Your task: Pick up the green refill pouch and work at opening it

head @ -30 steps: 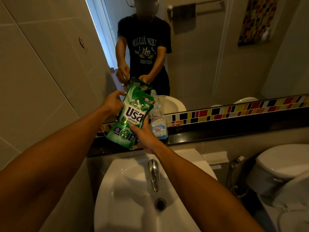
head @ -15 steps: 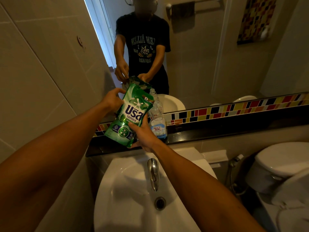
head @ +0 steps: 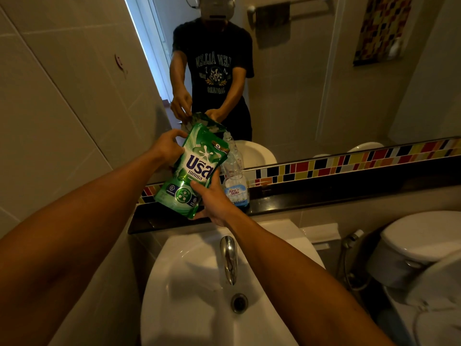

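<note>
Your right hand (head: 214,198) cups the green detergent pouch (head: 193,168) from below, thumb curled up its front face near the lower right corner. Your left hand (head: 167,148) pinches the pouch at its upper left edge, fingers wrapped over the side. Between them the pouch hangs tilted, top leaning toward the mirror (head: 324,83), in the air above the left end of the black ledge (head: 324,198) and just behind the back rim of the sink (head: 189,258).

The pouch is soft and looks full, so I judge the main risk to be squeeze. If the top is already torn or uncapped (I cannot tell from here, since your left fingers and the fold hide it), pressure from your right palm could push liquid out over your hand, the ledge and the sink. A wet film on that plastic would make it slip through a pinch grip, and it would drop onto the tap (head: 228,258) or into the basin.

Watch also the clear bottle (head: 235,186) standing on the ledge, just beside your right hand and partly behind the pouch. A swing of the pouch's lower corner or your knuckles to the right could knock it along the ledge or off its front edge, toward the toilet (head: 424,240) side.
</note>
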The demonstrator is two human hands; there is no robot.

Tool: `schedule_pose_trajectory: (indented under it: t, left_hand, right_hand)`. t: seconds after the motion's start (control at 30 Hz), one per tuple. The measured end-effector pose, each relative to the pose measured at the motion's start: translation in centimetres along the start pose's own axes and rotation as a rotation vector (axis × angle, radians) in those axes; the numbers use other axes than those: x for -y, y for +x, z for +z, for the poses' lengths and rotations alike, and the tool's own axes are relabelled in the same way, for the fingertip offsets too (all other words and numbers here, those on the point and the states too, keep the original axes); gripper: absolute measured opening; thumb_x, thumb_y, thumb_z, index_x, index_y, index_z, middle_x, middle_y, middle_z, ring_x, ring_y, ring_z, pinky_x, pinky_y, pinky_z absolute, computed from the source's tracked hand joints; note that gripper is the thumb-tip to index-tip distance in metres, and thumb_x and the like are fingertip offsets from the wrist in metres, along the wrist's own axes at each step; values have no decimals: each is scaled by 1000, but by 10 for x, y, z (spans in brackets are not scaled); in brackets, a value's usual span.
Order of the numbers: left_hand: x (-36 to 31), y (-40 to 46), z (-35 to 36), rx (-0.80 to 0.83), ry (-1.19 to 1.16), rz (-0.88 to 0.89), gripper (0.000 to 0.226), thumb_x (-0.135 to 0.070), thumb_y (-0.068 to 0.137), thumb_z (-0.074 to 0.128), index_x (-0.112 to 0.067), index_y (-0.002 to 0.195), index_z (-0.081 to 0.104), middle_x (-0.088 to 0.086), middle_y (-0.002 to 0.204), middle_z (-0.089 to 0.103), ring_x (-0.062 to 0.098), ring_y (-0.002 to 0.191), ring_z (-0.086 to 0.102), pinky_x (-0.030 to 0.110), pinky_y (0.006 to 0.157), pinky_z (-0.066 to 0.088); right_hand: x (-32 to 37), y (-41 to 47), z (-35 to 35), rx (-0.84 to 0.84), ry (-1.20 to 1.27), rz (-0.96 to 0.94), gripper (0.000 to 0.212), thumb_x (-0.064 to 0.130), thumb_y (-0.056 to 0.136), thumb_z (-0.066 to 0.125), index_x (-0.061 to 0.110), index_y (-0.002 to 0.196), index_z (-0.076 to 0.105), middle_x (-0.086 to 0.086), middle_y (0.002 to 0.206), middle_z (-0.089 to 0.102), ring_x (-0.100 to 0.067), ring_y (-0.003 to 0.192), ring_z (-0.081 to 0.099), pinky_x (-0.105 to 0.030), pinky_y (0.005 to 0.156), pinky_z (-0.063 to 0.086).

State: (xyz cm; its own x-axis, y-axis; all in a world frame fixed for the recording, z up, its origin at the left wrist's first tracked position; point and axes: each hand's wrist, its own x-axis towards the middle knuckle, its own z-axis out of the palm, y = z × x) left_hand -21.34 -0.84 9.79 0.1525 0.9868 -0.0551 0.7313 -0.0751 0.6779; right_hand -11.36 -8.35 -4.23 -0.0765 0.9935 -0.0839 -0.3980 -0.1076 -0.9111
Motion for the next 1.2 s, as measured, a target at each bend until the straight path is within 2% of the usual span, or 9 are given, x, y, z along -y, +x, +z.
schedule_pose_trajectory:
  t: [0.17,0.33,0.57,0.73,1.0,1.2]
  left_hand:
    - [-1,1,-2,2,14,2,47,2,96,54,-17,138,48,29,123,58,48,106,62,63,86,54]
    - [0,2,-2,6,0,6,46,2,96,53,-18,137,48,29,122,59,41,94,62,61,85,55]
    - [0,4,-5,16,-9,-9,46,2,97,51,-20,137,47,27,120,60,43,95,63,62,82,55]
    - [1,5,-6,23,-32,-8,48,5,95,52,-18,138,46,24,115,61,29,77,62,42,59,55]
    - [0,6,-7,30,-25,-9,47,4,96,51,-20,136,47,20,107,62,25,74,62,39,55,52]
    - [-1,6,-8,30,-20,-6,47,4,97,51,-20,136,47,21,110,62,28,78,63,43,59,55]
  right_hand:
    - [2,-2,2,-10,13,9,78,20,102,60,56,152,12,6,143,54,-27,119,59,-75,80,53]
    - [4,-2,5,-28,14,26,79,19,102,61,57,152,13,3,149,51,-32,126,55,-79,82,50]
    - [5,-2,8,-26,10,33,79,21,102,62,59,151,13,3,151,49,-35,132,52,-79,81,50]
    - [4,-1,9,-14,12,24,74,23,102,62,58,148,17,4,147,52,-35,130,55,-76,78,53]
    - [1,1,8,-6,19,3,72,22,102,61,56,148,18,16,129,57,-20,111,60,-75,77,54]
    - [1,1,8,5,28,-4,71,23,101,61,58,146,20,16,130,58,-22,114,61,-72,75,56]
